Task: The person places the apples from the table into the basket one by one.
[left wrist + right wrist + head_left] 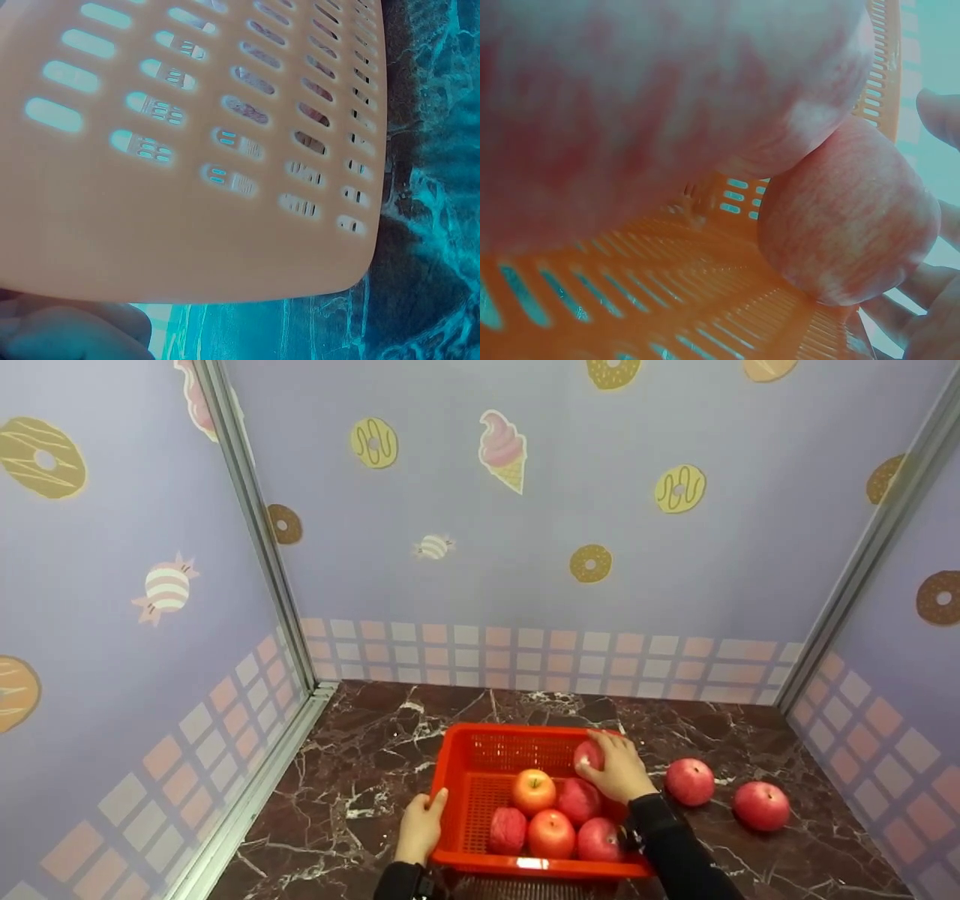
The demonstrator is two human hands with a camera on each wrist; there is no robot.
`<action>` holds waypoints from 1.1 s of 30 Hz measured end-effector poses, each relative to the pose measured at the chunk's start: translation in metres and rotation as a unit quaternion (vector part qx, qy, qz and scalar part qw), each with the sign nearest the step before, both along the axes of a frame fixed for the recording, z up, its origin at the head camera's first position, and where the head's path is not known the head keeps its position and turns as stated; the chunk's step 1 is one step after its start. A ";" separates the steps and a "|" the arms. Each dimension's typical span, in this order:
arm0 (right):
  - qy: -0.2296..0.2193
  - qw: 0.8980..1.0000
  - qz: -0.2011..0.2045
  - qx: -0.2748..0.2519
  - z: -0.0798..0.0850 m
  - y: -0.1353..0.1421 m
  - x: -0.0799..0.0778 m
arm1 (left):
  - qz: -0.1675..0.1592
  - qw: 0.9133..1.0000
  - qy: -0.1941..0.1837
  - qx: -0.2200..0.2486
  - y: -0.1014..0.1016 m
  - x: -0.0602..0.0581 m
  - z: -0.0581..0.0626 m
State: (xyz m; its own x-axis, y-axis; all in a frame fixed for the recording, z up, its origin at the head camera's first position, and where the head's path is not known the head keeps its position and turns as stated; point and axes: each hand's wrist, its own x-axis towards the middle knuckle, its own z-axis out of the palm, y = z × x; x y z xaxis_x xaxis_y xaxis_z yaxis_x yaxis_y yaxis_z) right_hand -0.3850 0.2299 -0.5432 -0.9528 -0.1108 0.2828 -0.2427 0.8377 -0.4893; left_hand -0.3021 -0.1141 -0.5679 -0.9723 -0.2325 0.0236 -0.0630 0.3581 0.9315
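Note:
A red plastic basket (459, 840) with slotted walls stands on the table, several red and orange-red apples (551, 834) inside it. My left hand (420, 826) grips its left rim, thumb at the top edge; in the left wrist view the basket wall (187, 232) fills most of the picture and fingers (75, 334) show at lower left. At the basket's back right corner, my right hand (621, 769) holds a red apple (587, 756) by thumb and fingers. The right wrist view shows this apple (847, 217) against the fingers, with another apple (630, 112) close to the camera.
Two more red apples, a nearer one (690, 781) and one farther right (760, 806), lie on the dark marbled table (360, 765) right of the basket. Patterned lilac panels (540, 510) with metal corner posts (259, 525) enclose the table at the back and both sides.

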 end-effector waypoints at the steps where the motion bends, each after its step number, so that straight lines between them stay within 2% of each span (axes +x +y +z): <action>1: 0.001 1.000 0.001 -0.001 0.000 0.000 0.000 | 0.000 1.000 -0.002 0.000 0.000 0.000 0.000; 22: -0.017 1.000 0.011 -0.014 0.004 0.002 0.004 | -0.003 1.000 -0.016 0.011 -0.001 -0.001 -0.001; 33: -0.022 0.999 0.017 -0.024 0.010 0.004 0.006 | -0.003 1.000 -0.011 0.006 0.000 -0.002 -0.001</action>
